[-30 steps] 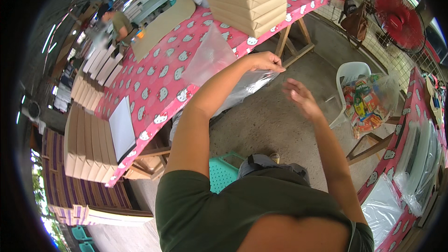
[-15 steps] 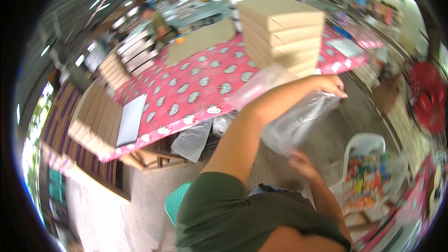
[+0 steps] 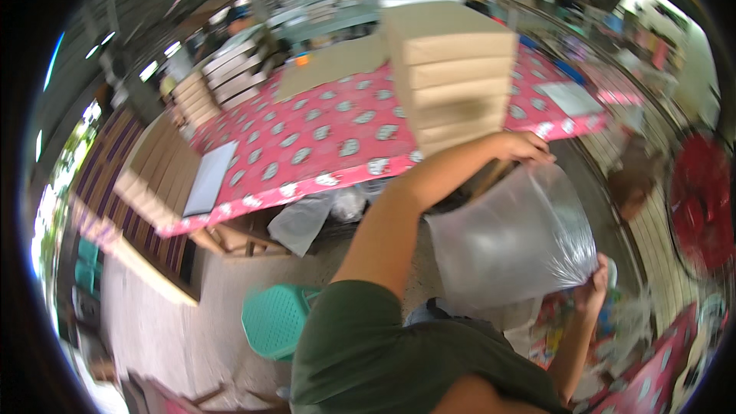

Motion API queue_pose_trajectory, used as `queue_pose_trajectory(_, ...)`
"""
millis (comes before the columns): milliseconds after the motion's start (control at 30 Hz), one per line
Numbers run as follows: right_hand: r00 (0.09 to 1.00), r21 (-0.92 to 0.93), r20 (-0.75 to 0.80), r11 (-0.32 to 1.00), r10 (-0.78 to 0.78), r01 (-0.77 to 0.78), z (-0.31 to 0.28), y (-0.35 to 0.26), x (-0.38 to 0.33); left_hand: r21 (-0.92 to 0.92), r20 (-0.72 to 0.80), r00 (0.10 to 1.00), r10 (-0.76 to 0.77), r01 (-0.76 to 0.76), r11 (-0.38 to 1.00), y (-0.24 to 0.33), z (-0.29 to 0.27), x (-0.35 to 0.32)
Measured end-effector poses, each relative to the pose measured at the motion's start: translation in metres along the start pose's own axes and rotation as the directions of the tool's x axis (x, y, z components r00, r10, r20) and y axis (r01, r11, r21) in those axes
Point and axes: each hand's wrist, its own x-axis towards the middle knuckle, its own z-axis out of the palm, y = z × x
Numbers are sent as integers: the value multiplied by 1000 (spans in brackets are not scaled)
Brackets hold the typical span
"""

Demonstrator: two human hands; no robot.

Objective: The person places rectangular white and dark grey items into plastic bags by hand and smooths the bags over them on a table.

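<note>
A large clear plastic bag [image 3: 506, 241] is stretched between my two hands in front of the table, puffed out with its wide end toward the lower left. My left hand [image 3: 529, 147] pinches its upper edge, the arm reaching across beside a tall stack of brown cardboard boxes [image 3: 460, 54]. At the gathered, crinkled right end, my right hand [image 3: 594, 284] closes around the plastic. The stack stands on a table with a pink patterned cover [image 3: 337, 126], just beyond my left hand.
At the table's left end are a row of brown boxes [image 3: 157, 172] and a white flat sheet [image 3: 211, 176]. A green plastic stool [image 3: 276, 322] stands on the floor at left. Plastic bags [image 3: 300, 222] hang below the table edge. Red chair-like furniture [image 3: 701, 199] is at far right.
The bag has spread from a narrow bunch into a wide, puffed shape. My right hand has moved up and to the right with its end; my left hand has shifted slightly left and down.
</note>
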Motion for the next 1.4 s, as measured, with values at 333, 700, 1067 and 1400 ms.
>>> queue_pose_trajectory(333, 893, -359, -371, 926, -257, 117, -29, -34, -53, -61, 71, 997, 21, -17, 998, 4, 26, 55)
queue_pose_trajectory(700, 436, -554, -698, 814, -568, 175, 158, 9, -332, -444, 816, 422, 395, 21, 896, -8, 244, 43)
queue_pose_trajectory(1067, -421, -492, -726, 838, -544, -233, 510, 188, -525, 63, 852, -510, 114, 317, 946, -75, 451, -244)
queue_pose_trajectory(1400, -594, -470, -644, 862, -483, -191, 642, 234, -601, 41, 676, -710, -199, -234, 971, -46, 536, -434)
